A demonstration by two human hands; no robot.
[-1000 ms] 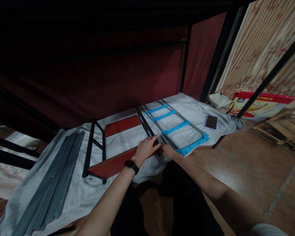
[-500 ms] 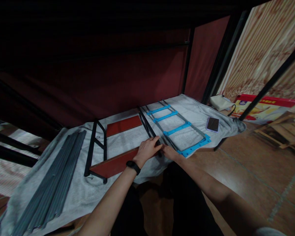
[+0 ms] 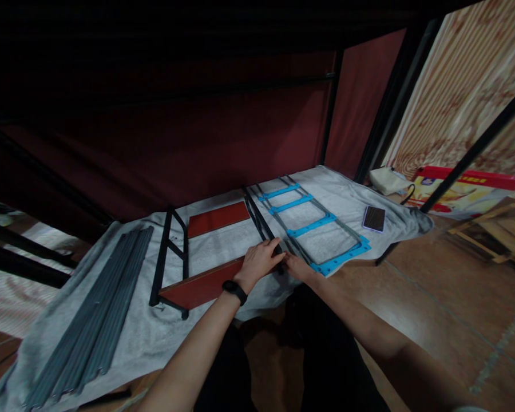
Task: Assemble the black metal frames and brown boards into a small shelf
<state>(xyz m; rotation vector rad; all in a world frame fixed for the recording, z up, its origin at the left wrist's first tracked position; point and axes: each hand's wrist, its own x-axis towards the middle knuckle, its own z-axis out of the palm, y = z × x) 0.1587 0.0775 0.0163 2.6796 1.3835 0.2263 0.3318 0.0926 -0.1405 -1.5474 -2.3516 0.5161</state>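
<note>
My left hand point(image 3: 258, 262), wearing a black wristband point(image 3: 235, 290), is wrapped round the near end of a black metal side frame point(image 3: 258, 219). Close against it, my right hand point(image 3: 299, 268) is closed at the same corner, and whatever its fingers hold is hidden. Two reddish-brown boards, a rear one point(image 3: 218, 220) and a front one point(image 3: 208, 282), span from this frame to a matching black side frame point(image 3: 157, 274) on the left. The assembly lies on a grey cloth point(image 3: 143, 349).
Grey tubes point(image 3: 107, 303) lie bundled at the left. Right of my hands is a rack of grey rods with blue crosspieces point(image 3: 312, 225). Beyond it rests a phone-like dark slab point(image 3: 373, 218). A white bag point(image 3: 386, 180), a red-and-yellow box point(image 3: 463, 186) and a wooden stool point(image 3: 498, 229) are farther right.
The view has shifted slightly, so everything sits a little farther right. Both hands stay at the same corner of the black side frame.
</note>
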